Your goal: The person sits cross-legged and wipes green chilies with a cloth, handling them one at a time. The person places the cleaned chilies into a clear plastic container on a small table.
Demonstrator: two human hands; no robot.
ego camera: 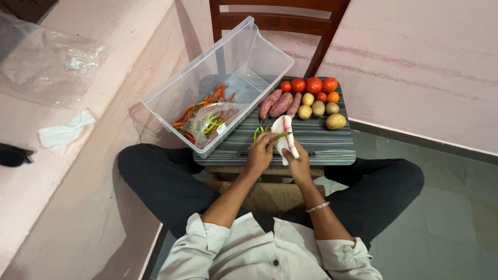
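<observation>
Left hand (261, 151) pinches a green chilli (281, 136); right hand (298, 162) grips a white cloth (285, 134) around it, over the bench (332, 145). Risk: chilli may snap if rubbed hard; nearby potatoes (317, 109) could roll

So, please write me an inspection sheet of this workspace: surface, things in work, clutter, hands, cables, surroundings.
Surface: small striped board resting on a wooden chair.
Job's things: green chilli and white cloth with red stripes, both in the hands; more green chillies on the board.
Clutter: clear plastic box, tilted, holding red and green chillies and a plastic bag; sweet potatoes, tomatoes, potatoes in rows.
Hands: left hand pinches the chilli with its fingers; right hand holds the cloth.
Cables: nothing seen.
Surroundings: pink ledge with plastic sheet and crumpled tissue; tiled floor.
</observation>
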